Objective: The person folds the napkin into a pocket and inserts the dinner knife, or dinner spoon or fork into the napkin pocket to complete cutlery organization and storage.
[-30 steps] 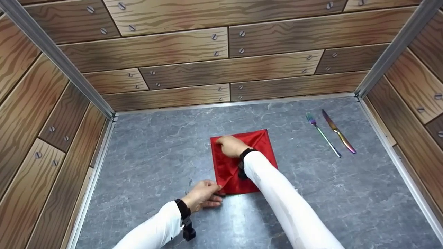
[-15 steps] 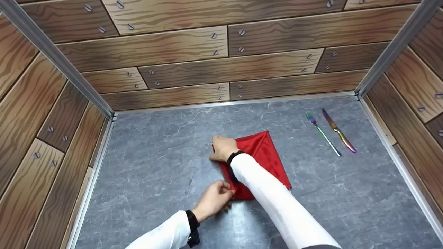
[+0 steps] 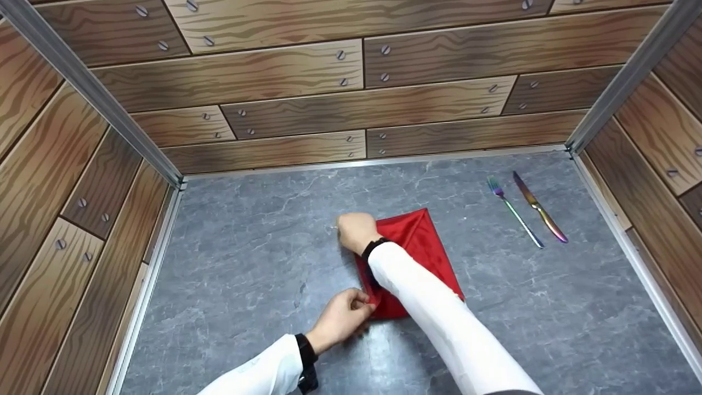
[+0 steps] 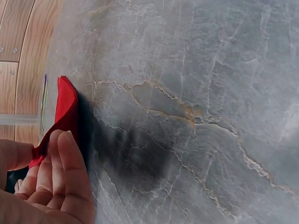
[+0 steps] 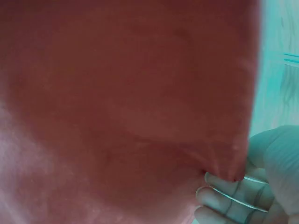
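Beside the napkin [image 3: 422, 247] lie fork [image 3: 514, 212] and knife [image 3: 540, 208].

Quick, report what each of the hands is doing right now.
Left hand: pinches the near corner of the red napkin.
Right hand: pinches the napkin's far left corner.

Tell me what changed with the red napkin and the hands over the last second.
The red napkin turned clockwise: its near right corner swung out to the right. The left hand slid right with the near corner it pinches, and the right hand, gripping the far left corner, shifted slightly left. Neither hand let go. The fork and knife stayed put.
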Demonstrator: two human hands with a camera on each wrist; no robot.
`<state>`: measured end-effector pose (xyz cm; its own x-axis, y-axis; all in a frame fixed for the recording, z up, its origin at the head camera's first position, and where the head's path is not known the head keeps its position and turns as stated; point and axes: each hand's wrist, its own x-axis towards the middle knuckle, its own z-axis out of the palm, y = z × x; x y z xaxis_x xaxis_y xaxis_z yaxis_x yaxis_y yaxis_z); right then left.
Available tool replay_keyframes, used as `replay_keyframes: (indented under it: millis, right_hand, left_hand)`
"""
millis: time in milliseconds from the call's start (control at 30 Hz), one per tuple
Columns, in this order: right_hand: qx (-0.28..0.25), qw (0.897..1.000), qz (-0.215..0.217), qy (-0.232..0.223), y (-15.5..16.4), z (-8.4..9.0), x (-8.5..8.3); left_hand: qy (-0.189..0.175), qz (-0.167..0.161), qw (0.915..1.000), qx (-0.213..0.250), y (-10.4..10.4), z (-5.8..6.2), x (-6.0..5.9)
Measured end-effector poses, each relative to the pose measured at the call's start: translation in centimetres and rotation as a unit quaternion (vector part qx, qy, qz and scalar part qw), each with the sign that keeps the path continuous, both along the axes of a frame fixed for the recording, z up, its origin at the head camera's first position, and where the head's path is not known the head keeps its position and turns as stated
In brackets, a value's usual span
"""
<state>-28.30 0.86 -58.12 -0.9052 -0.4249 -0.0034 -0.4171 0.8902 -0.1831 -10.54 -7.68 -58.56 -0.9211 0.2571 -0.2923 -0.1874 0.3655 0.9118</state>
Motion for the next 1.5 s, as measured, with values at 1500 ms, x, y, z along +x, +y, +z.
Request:
replay_keyframes:
  millis: [1500]
  right_hand:
    - [-0.366, 0.924, -0.054, -0.097, 1.5, 15.6, -3.7]
  left_hand:
    - [0.374, 0.122, 0.8939, -0.214, -9.6, 12.2, 0.5]
